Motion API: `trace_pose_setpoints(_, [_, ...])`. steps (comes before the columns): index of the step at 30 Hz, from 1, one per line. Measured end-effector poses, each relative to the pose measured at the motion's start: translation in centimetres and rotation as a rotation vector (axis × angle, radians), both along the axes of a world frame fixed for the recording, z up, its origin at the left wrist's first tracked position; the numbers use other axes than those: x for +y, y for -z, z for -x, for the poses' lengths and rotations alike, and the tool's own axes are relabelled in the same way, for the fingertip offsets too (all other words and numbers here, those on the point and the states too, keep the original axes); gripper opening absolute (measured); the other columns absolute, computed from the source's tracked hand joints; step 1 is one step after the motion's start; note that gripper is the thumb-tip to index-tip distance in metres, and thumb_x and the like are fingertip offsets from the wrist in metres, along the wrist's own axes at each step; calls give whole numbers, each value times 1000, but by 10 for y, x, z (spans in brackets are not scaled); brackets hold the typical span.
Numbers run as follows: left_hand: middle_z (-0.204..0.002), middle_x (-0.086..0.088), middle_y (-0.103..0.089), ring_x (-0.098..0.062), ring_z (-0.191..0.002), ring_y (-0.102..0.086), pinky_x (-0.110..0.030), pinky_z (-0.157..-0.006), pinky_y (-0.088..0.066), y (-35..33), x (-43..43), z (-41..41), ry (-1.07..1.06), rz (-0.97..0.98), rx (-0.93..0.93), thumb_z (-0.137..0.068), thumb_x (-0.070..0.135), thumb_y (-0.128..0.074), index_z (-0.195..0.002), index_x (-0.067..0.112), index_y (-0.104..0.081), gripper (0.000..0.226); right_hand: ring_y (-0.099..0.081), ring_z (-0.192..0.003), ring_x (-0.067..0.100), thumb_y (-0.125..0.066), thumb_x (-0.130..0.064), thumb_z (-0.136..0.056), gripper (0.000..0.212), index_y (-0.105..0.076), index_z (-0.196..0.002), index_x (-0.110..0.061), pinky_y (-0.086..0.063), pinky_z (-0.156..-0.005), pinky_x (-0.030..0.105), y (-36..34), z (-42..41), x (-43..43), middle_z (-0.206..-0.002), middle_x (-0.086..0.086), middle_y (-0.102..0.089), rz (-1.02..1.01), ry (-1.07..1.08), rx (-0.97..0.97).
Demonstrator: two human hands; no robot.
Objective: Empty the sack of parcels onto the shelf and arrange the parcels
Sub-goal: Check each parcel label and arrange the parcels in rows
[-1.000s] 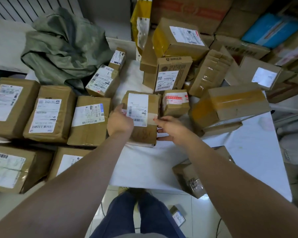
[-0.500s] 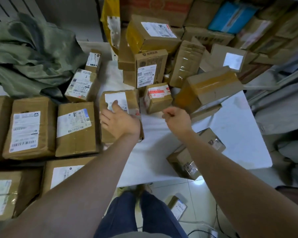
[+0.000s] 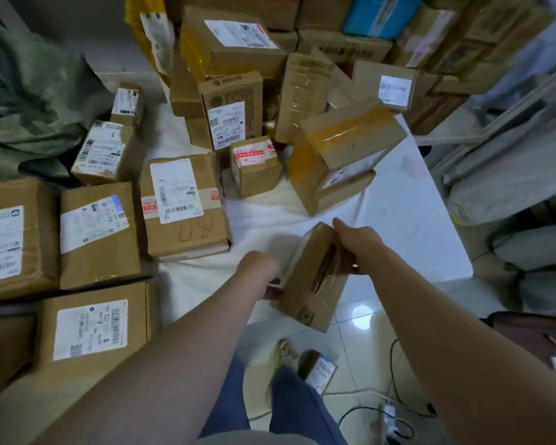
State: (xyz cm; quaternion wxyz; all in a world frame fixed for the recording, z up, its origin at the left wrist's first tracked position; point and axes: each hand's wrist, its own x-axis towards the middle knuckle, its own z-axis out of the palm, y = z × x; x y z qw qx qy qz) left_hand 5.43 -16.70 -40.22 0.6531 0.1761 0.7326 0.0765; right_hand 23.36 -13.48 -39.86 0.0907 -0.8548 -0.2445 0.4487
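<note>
The left hand (image 3: 259, 268) and right hand (image 3: 358, 244) grip a taped brown parcel (image 3: 315, 284) from opposite sides at the white shelf (image 3: 414, 226) front edge. Labelled parcels (image 3: 183, 203) crowd the shelf beyond, and a green sack (image 3: 29, 101) lies far left.

- Indoor light is dim and flat; the sack (image 3: 29, 91) at ten o'clock sinks into murky shadow.
- A round glare spot shines on the floor tile (image 3: 361, 313) at five o'clock, and a label (image 3: 394, 88) at one o'clock is blown out white.
- Motion blur smears the left grip (image 3: 257, 268) and the parcel (image 3: 305, 293) near centre.
- Wide-angle bending and softness grow towards the edges and are strongest at three o'clock.
</note>
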Motion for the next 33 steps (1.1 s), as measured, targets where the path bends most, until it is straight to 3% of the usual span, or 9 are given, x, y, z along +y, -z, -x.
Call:
trace_pose_setpoints(4, [-81,-19,-59,-28,-62,-57,-33,-58,-55,1,-12,-21,-91,-23,78,-90,5,-54,-81,-2,-58,12,-63,-103,36,-51,-75,-80,76,-54,-119,-10,-57,-82,52,-6,2,2,-121,11,-59,74,-95,177])
trace_pose_setpoints(8, [-109,-17,-60,-31,-98,-57,-32,-80,-46,-7,-24,-28,-3,12,115,-87,33,-61,-112,0,-58,41,-57,-110,42,-47,-78,-81,84,-46,-136,-14,-55,-74,51,-5,14,1,-133,12,-51,146,-272,170])
trace_pose_setpoints(11, [-72,-14,-65,-20,-62,-62,-28,-66,-54,-17,-36,-29,6,74,-151,-102,29,-44,-97,3,-62,33,-60,-100,39,-46,-70,-88,69,-51,-125,-11,-55,-68,47,2,24,-5,-118,13,-57,171,-378,183])
trace_pose_setpoints(13, [-84,-17,-70,-24,-66,-65,-44,-78,-58,-13,-38,-34,-31,105,-212,-101,37,-41,-114,3,-65,44,-61,-85,33,-48,-60,-94,52,-54,-110,-10,-54,-62,43,4,23,-6,-101,11,-60,140,-356,198])
trace_pose_setpoints(17, [-91,-14,-75,-26,-66,-72,-36,-54,-58,0,-40,-42,-310,147,-331,-88,69,-46,-118,12,-68,68,-64,-81,31,-51,-32,-98,26,-60,-100,-8,-59,-60,41,2,0,-4,-99,14,-62,93,-184,359])
trace_pose_setpoints(20, [-122,-9,-59,-36,-105,-60,-48,-90,-50,9,-36,-44,-380,144,26,-43,88,-66,-119,21,-58,102,-65,-76,29,-50,-25,-97,19,-59,-93,-10,-59,-63,42,2,-15,-5,-88,11,-62,35,-21,495])
trace_pose_setpoints(22, [-137,-12,-35,-34,-127,-35,-45,-104,-36,-6,-36,-35,-270,5,371,-57,81,-64,-128,22,-44,94,-66,-78,29,-46,-23,-99,18,-57,-94,-11,-59,-67,45,7,-16,-5,-86,11,-60,18,1,551])
trace_pose_setpoints(25, [-149,-15,-18,-32,-135,-20,-49,-108,-30,-20,-37,-21,-226,-163,610,-69,72,-65,-140,17,-33,96,-70,-92,30,-45,-23,-96,27,-64,-109,-9,-59,-79,49,14,-7,-4,-99,12,-63,45,-127,535])
trace_pose_setpoints(33, [-142,-21,-39,-38,-131,-34,-47,-107,-30,-3,-54,46,-200,-270,861,-79,59,-65,-141,13,-31,85,-68,-89,27,-54,2,-93,33,-57,-119,-17,-57,-85,40,23,51,-18,-104,10,-70,161,-548,636])
